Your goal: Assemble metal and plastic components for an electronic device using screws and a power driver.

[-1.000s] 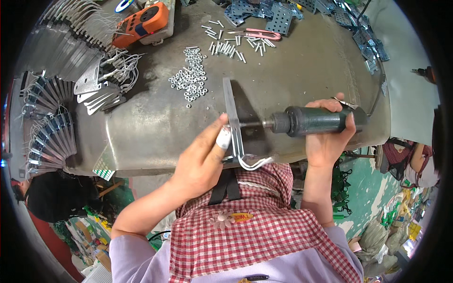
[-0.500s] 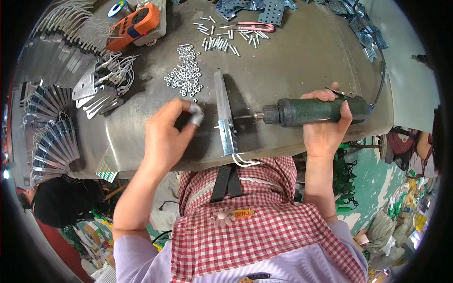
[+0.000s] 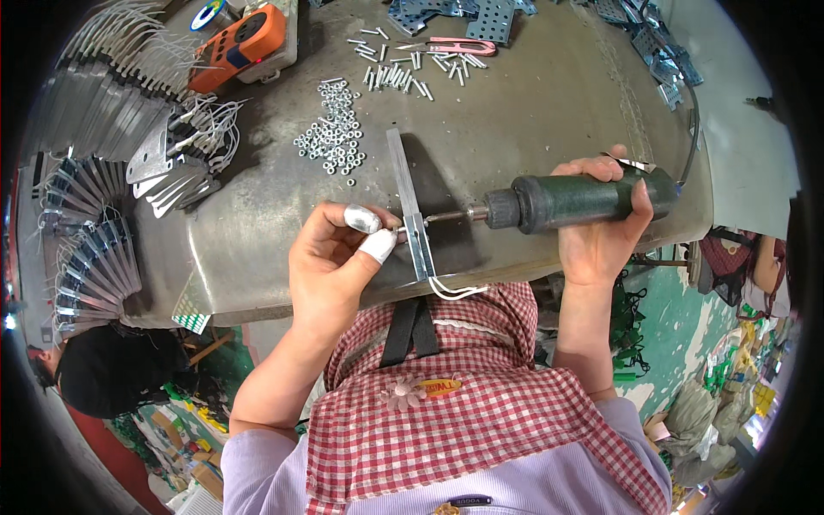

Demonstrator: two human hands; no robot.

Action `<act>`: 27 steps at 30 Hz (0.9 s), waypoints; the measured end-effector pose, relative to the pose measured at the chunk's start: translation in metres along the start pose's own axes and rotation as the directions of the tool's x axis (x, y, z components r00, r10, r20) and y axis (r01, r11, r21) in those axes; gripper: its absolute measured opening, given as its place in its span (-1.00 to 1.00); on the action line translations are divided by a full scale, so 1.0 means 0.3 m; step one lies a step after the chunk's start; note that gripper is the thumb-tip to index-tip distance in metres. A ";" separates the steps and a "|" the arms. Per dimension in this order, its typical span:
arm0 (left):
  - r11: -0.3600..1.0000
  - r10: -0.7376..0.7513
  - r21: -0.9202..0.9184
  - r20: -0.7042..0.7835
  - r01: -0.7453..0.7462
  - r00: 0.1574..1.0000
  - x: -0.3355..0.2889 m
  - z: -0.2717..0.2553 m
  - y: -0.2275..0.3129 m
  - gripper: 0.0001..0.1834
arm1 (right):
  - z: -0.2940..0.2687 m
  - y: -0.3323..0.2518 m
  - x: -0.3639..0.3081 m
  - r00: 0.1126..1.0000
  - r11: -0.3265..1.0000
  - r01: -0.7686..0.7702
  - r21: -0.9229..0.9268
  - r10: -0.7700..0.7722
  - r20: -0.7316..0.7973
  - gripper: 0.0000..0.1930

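A narrow grey metal bar (image 3: 402,176) stands on the bench near its front edge, with two white wires (image 3: 452,292) at its near end. My left hand (image 3: 329,270), with white coverings on thumb and forefinger, pinches a small metal fastener at the bar's left side. Whether that is a nut or a screw end is too small to tell. In my right hand (image 3: 594,240) lies a dark green electric screwdriver (image 3: 558,204), gripped from beneath. Its bit (image 3: 451,215) points left and meets the bar's right side, across from my left fingertips.
Loose nuts (image 3: 335,133) and short screws (image 3: 395,77) lie beyond the bar, near pink-handled snips (image 3: 459,46). Wired metal strips (image 3: 90,257) fan out at left. An orange device (image 3: 245,47) sits at the far left, perforated metal plates (image 3: 493,21) at the back. A cord (image 3: 693,129) trails at right.
My left hand has moved right, onto the fastener at the bar's left side. The screwdriver has tilted slightly, its bit now at the bar rather than just short of it.
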State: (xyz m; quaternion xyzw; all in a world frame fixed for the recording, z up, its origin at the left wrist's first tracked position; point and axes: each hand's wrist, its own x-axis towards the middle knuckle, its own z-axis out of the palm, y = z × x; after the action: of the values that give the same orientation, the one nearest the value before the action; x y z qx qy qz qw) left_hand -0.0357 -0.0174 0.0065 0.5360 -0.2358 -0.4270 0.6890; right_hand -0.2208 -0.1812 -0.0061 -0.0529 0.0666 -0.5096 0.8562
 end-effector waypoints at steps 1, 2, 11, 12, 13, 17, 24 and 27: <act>1.000 0.012 -0.002 -0.011 -0.012 1.000 -0.002 0.002 -0.004 -0.80 | 0.006 0.000 0.001 1.000 1.000 0.000 0.002 0.000 0.004 -0.59; 1.000 0.024 -0.004 -0.022 -0.024 0.999 -0.004 0.004 -0.007 -0.80 | 0.011 0.001 0.002 1.000 1.000 0.000 0.005 -0.001 0.008 -0.59; 0.996 0.082 -0.020 -0.040 -0.083 0.996 -0.009 0.014 -0.024 -0.80 | 0.017 0.000 0.007 1.000 1.000 -0.019 0.003 0.019 -0.016 -0.60; 0.996 0.086 -0.020 -0.042 -0.087 0.995 -0.008 0.015 -0.026 -0.80 | 0.015 0.000 0.008 1.000 1.000 -0.021 0.003 0.021 -0.012 -0.60; 0.997 0.074 -0.033 -0.040 -0.075 0.996 -0.007 0.016 -0.029 -0.80 | 0.011 -0.004 0.010 1.000 1.000 -0.029 0.010 0.029 -0.007 -0.61; 0.998 0.068 -0.005 -0.026 -0.068 0.997 -0.002 0.019 -0.026 -0.80 | 0.005 -0.001 0.012 0.999 1.000 -0.017 -0.018 0.016 -0.029 -0.63; 0.812 -0.342 0.561 0.229 0.164 0.912 0.077 -0.027 0.097 -0.80 | 0.007 -0.002 0.013 0.999 0.999 -0.037 -0.001 0.037 -0.016 -0.63; 0.552 -0.410 0.833 0.316 -0.044 0.856 0.114 0.028 0.207 -0.72 | 0.019 0.010 0.011 0.998 0.996 -0.039 -0.075 0.036 -0.046 -0.64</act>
State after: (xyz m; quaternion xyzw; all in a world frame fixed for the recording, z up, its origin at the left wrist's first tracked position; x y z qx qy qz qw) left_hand -0.0034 -0.0469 0.0629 0.6915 -0.5076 -0.4588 0.2316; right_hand -0.2156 -0.1825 -0.0012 -0.0729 0.1060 -0.4915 0.8613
